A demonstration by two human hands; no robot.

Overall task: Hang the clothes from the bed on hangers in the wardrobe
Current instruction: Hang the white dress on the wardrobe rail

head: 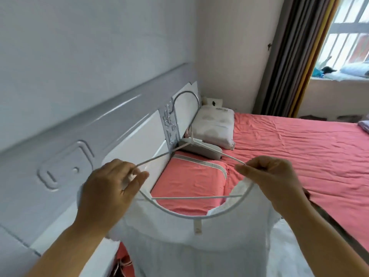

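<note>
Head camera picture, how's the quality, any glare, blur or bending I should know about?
Head view: wide-angle bending curves the headboard and wall panel lines; the window is overexposed; daylight is soft, shadows faint; slight softness throughout, yet the left hand, right hand, hanger and white garment read clearly.

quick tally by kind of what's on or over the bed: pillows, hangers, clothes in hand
pillows: 2, a white pillow and a pink pillow
hangers: 1, a wire hanger held by the left hand and right hand
garments: 1, a white garment on it
total: 4
</note>
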